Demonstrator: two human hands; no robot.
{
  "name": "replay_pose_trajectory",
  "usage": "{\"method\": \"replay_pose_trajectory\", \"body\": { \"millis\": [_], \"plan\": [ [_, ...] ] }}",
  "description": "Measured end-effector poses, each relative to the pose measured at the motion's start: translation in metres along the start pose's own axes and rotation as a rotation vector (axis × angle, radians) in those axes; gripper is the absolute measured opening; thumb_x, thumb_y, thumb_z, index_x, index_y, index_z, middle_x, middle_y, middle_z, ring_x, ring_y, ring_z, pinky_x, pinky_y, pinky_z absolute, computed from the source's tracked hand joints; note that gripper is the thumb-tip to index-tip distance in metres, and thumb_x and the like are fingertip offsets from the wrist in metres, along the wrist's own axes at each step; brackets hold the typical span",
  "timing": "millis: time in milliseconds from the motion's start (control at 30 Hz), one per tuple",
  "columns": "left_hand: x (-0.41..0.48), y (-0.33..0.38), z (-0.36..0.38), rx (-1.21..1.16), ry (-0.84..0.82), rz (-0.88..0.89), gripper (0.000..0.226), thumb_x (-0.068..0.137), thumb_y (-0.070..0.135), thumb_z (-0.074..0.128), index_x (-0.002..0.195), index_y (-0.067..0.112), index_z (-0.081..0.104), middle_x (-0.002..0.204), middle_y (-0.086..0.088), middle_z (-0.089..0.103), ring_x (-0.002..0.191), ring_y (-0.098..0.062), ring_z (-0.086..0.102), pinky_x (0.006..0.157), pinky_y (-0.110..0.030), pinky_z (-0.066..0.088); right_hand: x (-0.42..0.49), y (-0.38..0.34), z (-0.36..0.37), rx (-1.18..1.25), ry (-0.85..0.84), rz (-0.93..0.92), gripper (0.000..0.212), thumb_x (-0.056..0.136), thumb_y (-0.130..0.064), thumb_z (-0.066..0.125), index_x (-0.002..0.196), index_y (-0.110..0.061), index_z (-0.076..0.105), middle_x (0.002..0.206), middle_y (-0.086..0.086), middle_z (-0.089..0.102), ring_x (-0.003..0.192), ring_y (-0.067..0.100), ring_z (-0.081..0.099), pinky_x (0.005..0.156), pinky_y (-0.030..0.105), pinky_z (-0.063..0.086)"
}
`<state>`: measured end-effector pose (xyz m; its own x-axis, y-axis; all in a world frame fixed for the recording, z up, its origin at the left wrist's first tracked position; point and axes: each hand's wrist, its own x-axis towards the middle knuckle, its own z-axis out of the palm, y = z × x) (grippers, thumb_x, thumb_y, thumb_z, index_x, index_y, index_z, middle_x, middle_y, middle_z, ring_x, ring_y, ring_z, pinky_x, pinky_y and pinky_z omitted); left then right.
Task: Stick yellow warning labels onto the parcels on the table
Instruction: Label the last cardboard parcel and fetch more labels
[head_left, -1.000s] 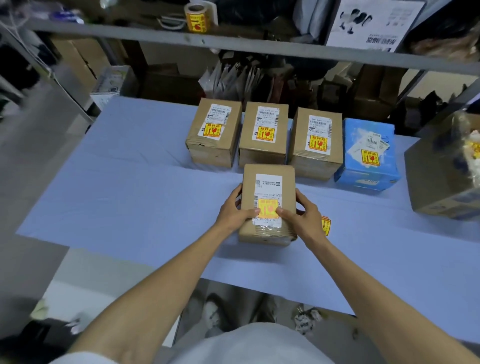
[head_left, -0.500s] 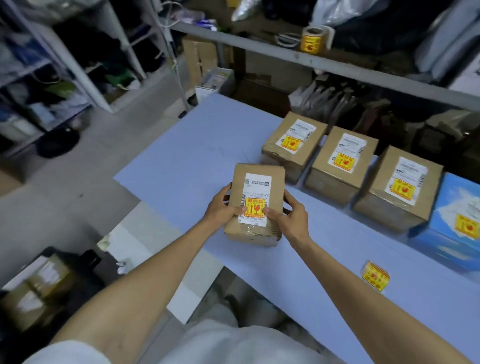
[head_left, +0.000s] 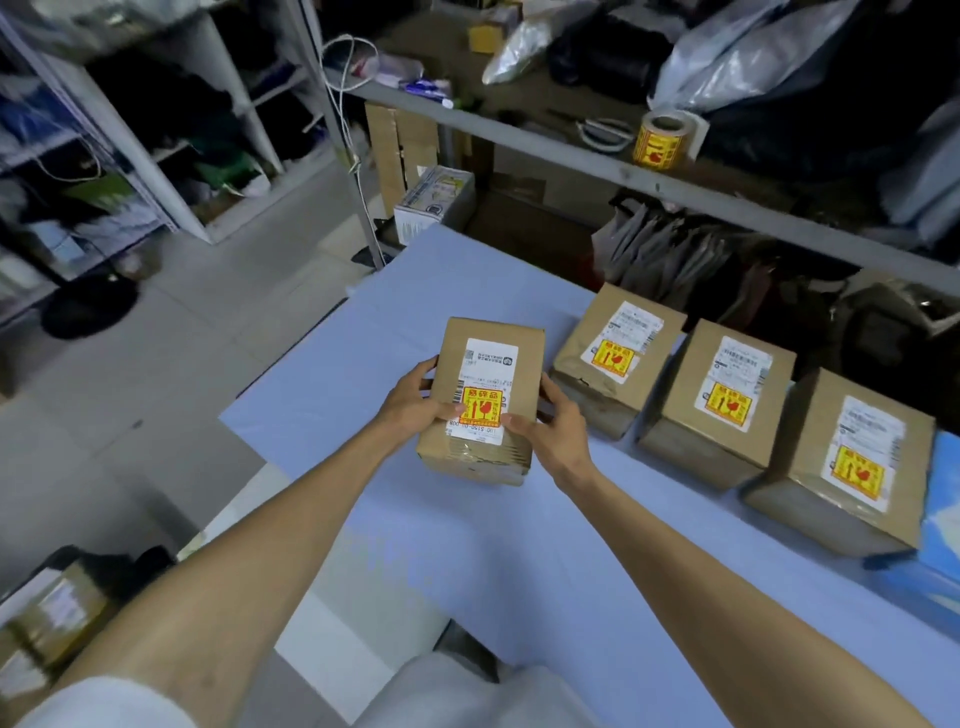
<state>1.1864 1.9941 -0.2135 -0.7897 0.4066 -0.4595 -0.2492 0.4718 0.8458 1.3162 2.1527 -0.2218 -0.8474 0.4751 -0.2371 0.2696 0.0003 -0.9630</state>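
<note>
Storeroom: cluttered racks, label roll (head_left: 658, 140) on the shelf (head_left: 519, 137).
Table (head_left: 467, 571): blue cover.
Labelled row (head_left: 727, 364): three brown parcels, each stickered, right of the hands.
Held parcel (head_left: 522, 379): left of the row; base on table or lifted, cannot tell.
Left hand (head_left: 415, 402), right hand (head_left: 556, 421): clasp opposite sides, thumbs on top beside the yellow label (head_left: 482, 408).
Handling (judged): stiff, light carton; fragile contents; grip side edges.

- A parcel (head_left: 488, 400) sits between the left hand (head_left: 415, 400) and the right hand (head_left: 556, 431), near the table's (head_left: 519, 561) left end.
- A row of three boxes (head_left: 717, 400) stands on the table to its right.
- A label roll (head_left: 658, 140) stands on the shelf (head_left: 571, 158) behind them.
</note>
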Motion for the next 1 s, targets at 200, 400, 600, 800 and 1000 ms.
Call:
{"method": "replay_pose_trajectory", "body": {
  "millis": [200,400,600,800,1000],
  "plan": [
    [0.067,0.033,-0.027,0.024,-0.043,0.006,0.082,0.071,0.003,0.079,0.139,0.025,0.041,0.136,-0.003,0.053,0.122,-0.021,0.052,0.102,-0.047,0.047,0.058,-0.024,0.021,0.023,0.053,0.015,0.078,0.07,-0.021,0.078,0.14,-0.023,0.044,0.122,-0.006,0.065,0.109,0.011,0.063,0.092,0.041,0.054],
    [0.127,0.066,-0.028,0.075,-0.162,0.024,0.082,0.076,0.005,0.077,0.143,0.029,0.036,0.137,-0.001,0.053,0.123,-0.02,0.052,0.101,-0.045,0.047,0.11,-0.03,0.025,0.017,0.138,0.052,0.069,0.077,-0.002,0.071,0.138,-0.022,0.044,0.117,-0.014,0.062,0.112,0.016,0.059,0.094,0.044,0.053],
    [0.179,0.094,-0.02,0.184,-0.206,0.055,0.079,0.081,0.013,0.074,0.145,0.031,0.033,0.134,0.0,0.05,0.119,-0.023,0.055,0.098,-0.046,0.049,0.158,-0.041,0.019,0.039,0.248,0.132,0.068,0.079,0.003,0.07,0.137,-0.018,0.04,0.116,-0.01,0.057,0.111,0.019,0.059,0.095,0.041,0.052],
    [0.207,0.093,-0.002,0.19,-0.263,0.047,0.075,0.083,0.008,0.071,0.144,0.03,0.034,0.137,-0.003,0.05,0.119,-0.024,0.054,0.097,-0.046,0.05,0.184,-0.037,0.014,-0.166,0.324,0.246,0.057,0.083,-0.001,0.066,0.132,-0.014,0.041,0.117,-0.002,0.062,0.109,0.021,0.06,0.093,0.039,0.052],
    [0.213,0.081,0.005,0.197,-0.289,0.024,0.074,0.087,0.005,0.065,0.147,0.03,0.03,0.143,-0.003,0.046,0.129,-0.025,0.048,0.102,-0.05,0.046,0.197,-0.037,0.015,-0.547,0.261,0.279,0.061,0.085,-0.01,0.065,0.135,0.001,0.031,0.125,0.018,0.057,0.111,0.034,0.058,0.089,0.04,0.049]
  ]
}}
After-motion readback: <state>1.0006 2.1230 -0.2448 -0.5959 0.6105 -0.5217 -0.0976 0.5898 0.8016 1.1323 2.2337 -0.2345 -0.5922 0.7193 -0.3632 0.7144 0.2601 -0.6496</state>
